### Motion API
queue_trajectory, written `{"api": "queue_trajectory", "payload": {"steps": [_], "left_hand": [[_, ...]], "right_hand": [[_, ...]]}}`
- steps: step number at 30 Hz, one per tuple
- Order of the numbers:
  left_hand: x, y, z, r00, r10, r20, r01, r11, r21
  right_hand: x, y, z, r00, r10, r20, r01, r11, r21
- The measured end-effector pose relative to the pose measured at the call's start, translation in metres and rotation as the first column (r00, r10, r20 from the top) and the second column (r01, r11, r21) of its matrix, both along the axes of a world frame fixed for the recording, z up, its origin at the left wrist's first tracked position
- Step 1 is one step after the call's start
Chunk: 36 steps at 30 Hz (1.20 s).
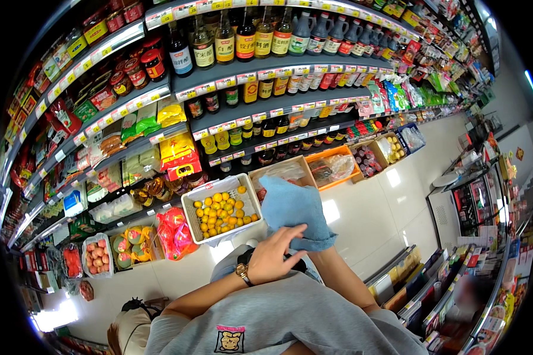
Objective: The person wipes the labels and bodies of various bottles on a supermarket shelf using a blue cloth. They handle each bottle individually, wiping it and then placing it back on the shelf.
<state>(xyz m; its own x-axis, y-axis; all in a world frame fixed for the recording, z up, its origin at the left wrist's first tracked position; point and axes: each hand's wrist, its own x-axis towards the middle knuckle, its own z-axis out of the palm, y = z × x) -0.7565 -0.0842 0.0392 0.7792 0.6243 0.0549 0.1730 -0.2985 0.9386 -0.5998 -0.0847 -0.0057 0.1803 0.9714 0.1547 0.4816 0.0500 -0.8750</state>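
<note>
A blue cloth (pixel 291 204) hangs over my right hand (pixel 313 239), which it covers almost wholly, so the fingers are hidden. My left hand (pixel 273 254), with a gold-coloured wristwatch (pixel 243 274) at its wrist, is in front of my body with its fingers spread, close to the cloth's lower left edge. Whether a fingertip touches the cloth is unclear. To the left of the cloth, a white plastic crate (pixel 191 222) on the floor holds small orange citrus fruits (pixel 222 213). Behind the cloth is a cardboard box (pixel 308 173) with clear plastic bags in it.
Shop shelves (pixel 266 71) with bottles, jars and packets curve across the front and left. An orange crate (pixel 333 183) and more boxes line their base. Red bags (pixel 176 233) and fruit boxes lie left. Another shelf unit (pixel 422 288) is at right. A person (pixel 135 328) is at lower left.
</note>
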Motion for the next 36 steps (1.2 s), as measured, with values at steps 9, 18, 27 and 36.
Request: {"api": "queue_trajectory", "payload": {"steps": [9,18,27,36], "left_hand": [[0.004,-0.003,-0.029,0.979,-0.187,0.077,0.147,0.921,0.362],[0.001,0.007,-0.016,0.953,-0.283,0.104,0.262,0.948,0.183],[-0.001,0.043,-0.037,0.99,0.14,0.034,-0.138,0.99,-0.037],[0.053,0.071,-0.053,0.95,0.294,-0.101,-0.303,0.949,-0.089]], "right_hand": [[-0.018,0.013,0.036,0.46,0.201,0.865,-0.314,0.948,-0.053],[-0.012,0.053,0.084,0.632,-0.063,0.772,-0.107,0.98,0.168],[0.026,0.05,0.02,0.708,0.305,0.637,-0.428,0.903,0.043],[0.054,0.084,0.01,0.851,0.524,0.023,-0.522,0.842,0.136]]}}
